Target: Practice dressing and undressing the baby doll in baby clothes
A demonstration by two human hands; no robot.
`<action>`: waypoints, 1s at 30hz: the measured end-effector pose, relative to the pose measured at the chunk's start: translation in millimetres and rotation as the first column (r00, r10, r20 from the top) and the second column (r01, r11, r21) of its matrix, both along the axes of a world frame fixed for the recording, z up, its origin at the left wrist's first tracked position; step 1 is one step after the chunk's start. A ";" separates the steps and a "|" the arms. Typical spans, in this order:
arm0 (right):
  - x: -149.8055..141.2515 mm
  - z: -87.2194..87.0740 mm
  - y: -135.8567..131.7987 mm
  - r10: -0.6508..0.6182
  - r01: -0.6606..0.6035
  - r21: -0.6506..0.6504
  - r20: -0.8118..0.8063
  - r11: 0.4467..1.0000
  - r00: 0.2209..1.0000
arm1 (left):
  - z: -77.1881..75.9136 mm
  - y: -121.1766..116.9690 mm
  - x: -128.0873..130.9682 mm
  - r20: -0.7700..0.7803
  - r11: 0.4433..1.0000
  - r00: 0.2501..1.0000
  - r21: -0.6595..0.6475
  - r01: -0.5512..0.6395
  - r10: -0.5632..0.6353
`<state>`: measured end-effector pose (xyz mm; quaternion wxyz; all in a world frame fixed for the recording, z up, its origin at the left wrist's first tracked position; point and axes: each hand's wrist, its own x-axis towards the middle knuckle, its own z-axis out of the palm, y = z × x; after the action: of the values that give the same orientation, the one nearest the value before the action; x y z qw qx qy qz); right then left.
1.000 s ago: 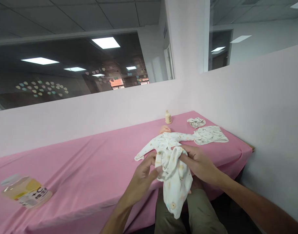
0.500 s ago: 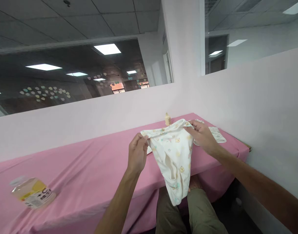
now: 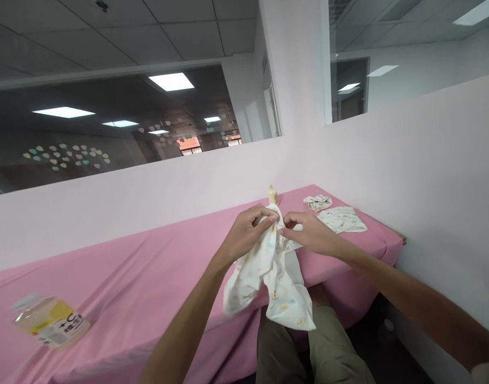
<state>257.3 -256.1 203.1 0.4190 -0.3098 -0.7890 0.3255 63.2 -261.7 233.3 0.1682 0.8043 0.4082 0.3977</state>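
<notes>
White baby pants (image 3: pixel 286 298) with a small bear print hang bunched in front of me, over the table's front edge and above my lap. My left hand (image 3: pixel 250 229) pinches the gathered waistband at the top. Close beside it, my right hand (image 3: pixel 306 232) has its thumb and fingers pressed together on the cloth near the waistband. Both legs of the pants dangle below, the left one blurred. Part of a whitish thing on the table is hidden behind the pants.
A pink cloth (image 3: pixel 120 277) covers the table. A plastic bottle (image 3: pixel 54 322) lies tilted at the left. At the back stands a small cream bottle (image 3: pixel 273 195). A folded printed cloth (image 3: pixel 342 220) and a smaller bundle (image 3: pixel 318 202) lie at the right, near the white wall (image 3: pixel 420 160).
My hands have come together from holding the waistband stretched wide. The pants have gone from spread flat to gathered, with their legs swinging apart. The right-hand cloths are more exposed.
</notes>
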 end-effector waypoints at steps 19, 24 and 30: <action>-15.1 -39.4 -0.7 0.056 -0.570 -0.496 -0.720 0.655 0.692 | -52.2 -21.8 30.3 0.117 0.945 0.948 -0.179 -0.273 0.296; -21.7 -58.7 8.6 0.096 -0.594 -0.484 -0.719 0.643 0.689 | -54.9 -26.9 28.9 0.279 0.953 0.925 -0.230 -0.194 0.256; -39.5 -58.9 13.9 0.035 -0.391 -0.561 -0.540 0.730 0.841 | -68.2 -46.6 48.2 0.234 0.974 0.969 -0.225 -0.019 0.073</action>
<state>217.8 -242.2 144.2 0.4300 -0.2457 -0.5220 0.6945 111.4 -308.3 165.1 0.2957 0.7166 0.4451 0.4483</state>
